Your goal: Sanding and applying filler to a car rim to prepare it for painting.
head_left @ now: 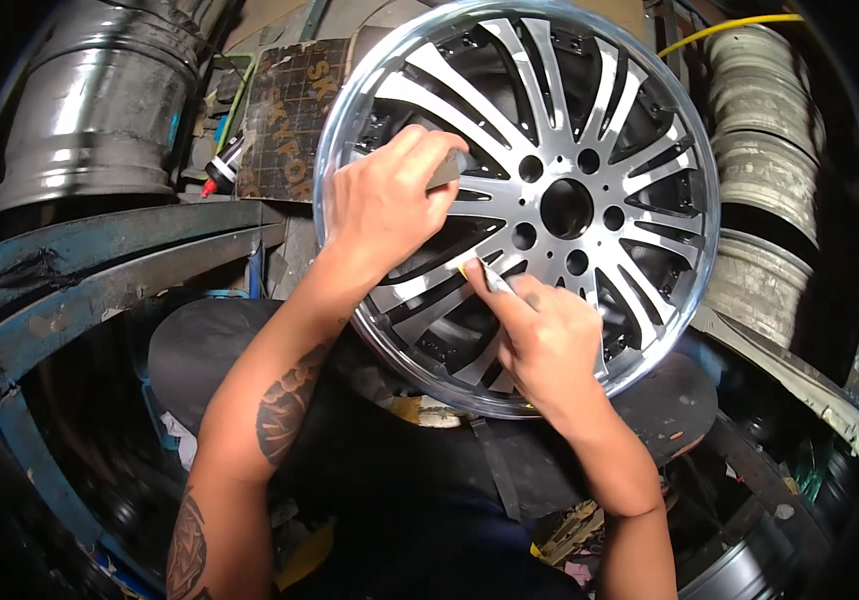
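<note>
A silver multi-spoke wheel rim (510,120) with a polished lip faces up in front of me. My left hand (390,195) is closed on a small grey pad (446,170), over the rim's left spokes. My right hand (550,345) grips a thin, pale and dark folded piece (498,283) with some yellow at its edge, its index fingertip on a lower-left spoke near the hub. What lies under my fingers is mostly hidden.
Metal rims are stacked at left (90,120) and right (760,170). Blue metal frames (70,260) flank me. Printed cardboard (275,110), a red-tipped bottle (222,170) and a yellow hose (740,25) lie behind. My dark-clad legs (200,350) are under the rim.
</note>
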The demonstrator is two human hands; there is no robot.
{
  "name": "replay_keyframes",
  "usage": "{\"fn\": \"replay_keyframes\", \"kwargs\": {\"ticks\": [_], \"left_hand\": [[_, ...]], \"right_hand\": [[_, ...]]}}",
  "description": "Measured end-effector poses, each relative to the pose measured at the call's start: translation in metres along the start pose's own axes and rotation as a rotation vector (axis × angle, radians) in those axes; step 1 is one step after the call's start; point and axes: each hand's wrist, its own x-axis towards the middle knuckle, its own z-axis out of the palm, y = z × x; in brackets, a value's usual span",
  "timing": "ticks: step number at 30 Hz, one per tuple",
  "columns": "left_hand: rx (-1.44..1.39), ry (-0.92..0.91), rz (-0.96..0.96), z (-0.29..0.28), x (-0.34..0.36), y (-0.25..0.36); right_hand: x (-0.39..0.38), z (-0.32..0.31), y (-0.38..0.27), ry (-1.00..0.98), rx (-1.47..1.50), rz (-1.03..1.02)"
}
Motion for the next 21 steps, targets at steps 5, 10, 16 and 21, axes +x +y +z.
{"fn": "replay_keyframes", "kwargs": {"ticks": [5,10,16,21], "left_hand": [[0.009,-0.009,0.0,0.001,0.001,0.003],[-0.017,0.009,0.011,0.003,0.001,0.004],[-0.005,-0.012,0.016,0.001,0.001,0.005],[0.014,-0.032,-0.01,0.001,0.003,0.009]], "right_hand": [[0.008,0.002,0.002,0.011,-0.026,-0.012],[-0.004,-0.006,0.005,-0.069,-0.063,-0.008],[0.006,-0.006,0.003,-0.123,-0.013,0.048],[0.008,-0.027,-0.002,-0.117,-0.019,0.01]]}}
